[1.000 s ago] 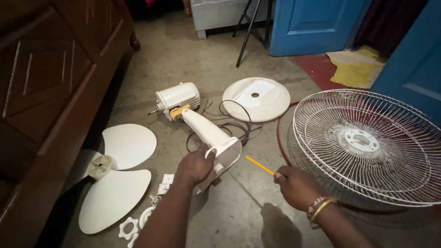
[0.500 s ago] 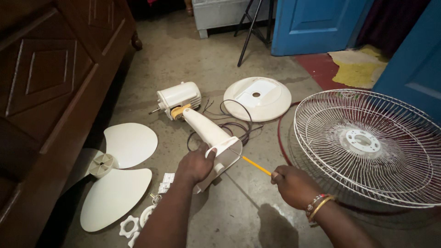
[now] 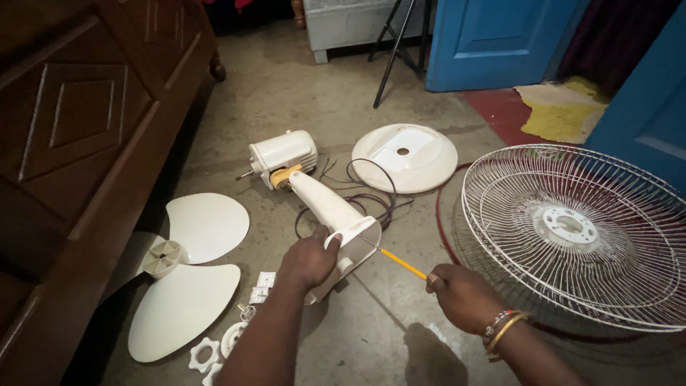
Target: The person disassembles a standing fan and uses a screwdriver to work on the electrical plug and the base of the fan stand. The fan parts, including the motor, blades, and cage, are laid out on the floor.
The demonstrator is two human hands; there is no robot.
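At the bottom centre of the frame, the left hand is gripping the open lower end of the white fan neck, fingers curled over its rim, holding it tilted off the floor. Just to the right, the right hand is closing around the handle of a yellow screwdriver, whose thin tip is pointing up-left into the mouth of the neck. A bangle is sitting on that wrist.

Low on the left, small white plastic rings and nuts are lying beside the forearm, with a few small white parts just above them. The three-blade fan blade is lying flat at the left, its edge reaching under the dark wooden cabinet that is filling the left side.

Further up, the neck is joining the white motor at a yellow hinge, and dark wires are looping on the floor between the neck and the round white base. The wire grille is lying at the right, near the right hand, with a second one partly showing under it.

At the top, a blue door and black stand legs are standing, and a yellow rag is lying at the upper right.
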